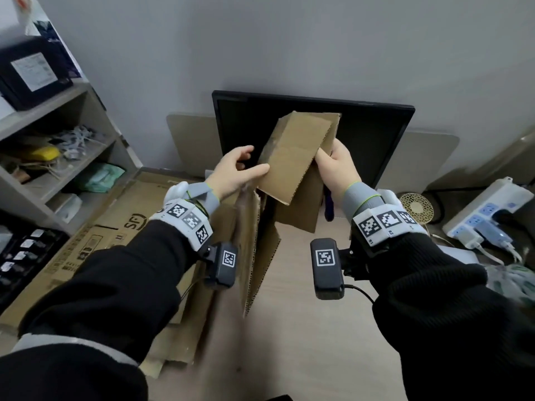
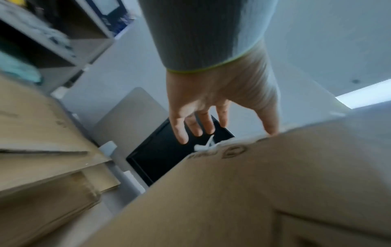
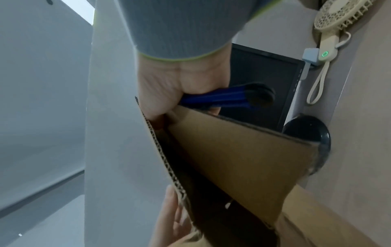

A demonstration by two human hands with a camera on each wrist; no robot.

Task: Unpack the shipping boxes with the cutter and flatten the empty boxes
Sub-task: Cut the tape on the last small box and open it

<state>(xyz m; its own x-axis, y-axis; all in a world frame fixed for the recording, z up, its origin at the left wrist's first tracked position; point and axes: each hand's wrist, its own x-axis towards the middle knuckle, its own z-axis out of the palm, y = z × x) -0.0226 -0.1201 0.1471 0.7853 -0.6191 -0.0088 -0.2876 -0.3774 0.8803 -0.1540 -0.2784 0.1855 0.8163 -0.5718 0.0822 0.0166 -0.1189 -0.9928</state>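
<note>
Your right hand pinches the box and, seemingly, the blue cutter; press your left hand, fingers extended, flat before the monitor

Brown cardboard box opened, held aloft, tilted; blue cutter gripped alongside

The box is raised before the monitor; flattened cardboard apparently lies left.
</note>
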